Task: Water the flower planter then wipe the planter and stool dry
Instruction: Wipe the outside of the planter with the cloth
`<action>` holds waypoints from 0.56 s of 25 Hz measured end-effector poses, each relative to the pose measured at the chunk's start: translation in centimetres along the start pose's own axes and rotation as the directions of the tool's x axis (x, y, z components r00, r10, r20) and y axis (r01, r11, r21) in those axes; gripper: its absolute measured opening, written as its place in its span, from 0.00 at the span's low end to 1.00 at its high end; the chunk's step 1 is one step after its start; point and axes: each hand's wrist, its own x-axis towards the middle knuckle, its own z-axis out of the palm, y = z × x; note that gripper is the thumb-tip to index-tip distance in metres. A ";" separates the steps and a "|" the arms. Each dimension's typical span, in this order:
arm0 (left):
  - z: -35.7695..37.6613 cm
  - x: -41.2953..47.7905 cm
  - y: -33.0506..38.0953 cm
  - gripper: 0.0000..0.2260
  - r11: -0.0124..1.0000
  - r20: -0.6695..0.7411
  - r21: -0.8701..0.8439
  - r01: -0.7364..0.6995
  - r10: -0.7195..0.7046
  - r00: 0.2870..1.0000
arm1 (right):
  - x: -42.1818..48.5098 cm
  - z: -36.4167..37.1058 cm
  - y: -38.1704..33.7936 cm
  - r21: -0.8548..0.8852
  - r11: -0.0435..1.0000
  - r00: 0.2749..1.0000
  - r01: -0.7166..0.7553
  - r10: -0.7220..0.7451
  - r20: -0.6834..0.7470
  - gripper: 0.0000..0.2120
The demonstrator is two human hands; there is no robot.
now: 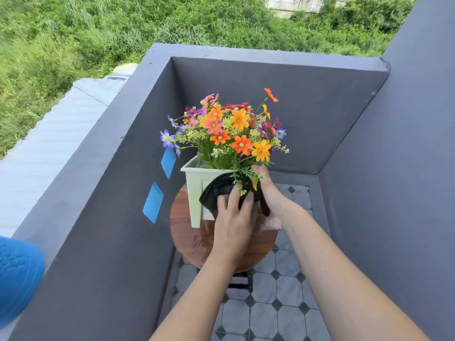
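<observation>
A pale green square planter [195, 193] full of orange, pink, purple and yellow flowers [229, 131] stands on a round brown wooden stool [189, 232] whose top looks wet. A black cloth [219, 189] lies against the planter's near side. My left hand [232, 217] presses flat on the cloth with fingers spread. My right hand [269, 200] grips the planter's near right corner and the cloth's edge, thumb up at the rim.
Grey balcony walls [270, 94] close in on three sides, with two blue tape patches [154, 201] on the left wall. A blue object [17, 276] rests on the left ledge. The floor [275, 316] is grey tile. Beyond the wall is grass.
</observation>
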 end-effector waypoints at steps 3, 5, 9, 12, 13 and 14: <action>0.6 -4.7 -1.8 0.17 0.996 0.109 0.024 -0.081 0.078 0.991 | 0.4 -0.2 -0.2 -0.048 0.999 1.000 -0.002 0.001 -0.027 0.61; 0.4 -6.4 -2.9 0.19 0.989 0.179 0.050 -0.140 0.129 0.975 | 0.9 -0.1 -0.3 -0.067 0.998 0.999 0.003 -0.005 -0.033 0.64; -0.8 -2.5 -2.4 0.18 0.997 0.052 0.065 0.042 -0.046 0.998 | -1.1 0.6 -0.4 -0.067 0.998 1.000 0.002 -0.002 -0.002 0.62; -0.4 -3.6 -2.5 0.12 0.993 0.055 0.116 0.014 -0.021 0.998 | -1.4 0.2 -0.2 -0.052 0.999 1.000 -0.007 0.008 0.028 0.57; -0.3 -4.6 -2.8 0.12 0.991 0.074 0.133 -0.032 0.022 0.997 | -1.3 0.1 -0.2 -0.046 0.999 1.000 -0.004 0.005 0.025 0.55; -0.4 -5.3 -3.1 0.14 0.987 0.088 0.148 -0.062 0.049 0.995 | -1.2 0.1 -0.2 -0.044 0.999 1.000 0.000 0.000 0.015 0.55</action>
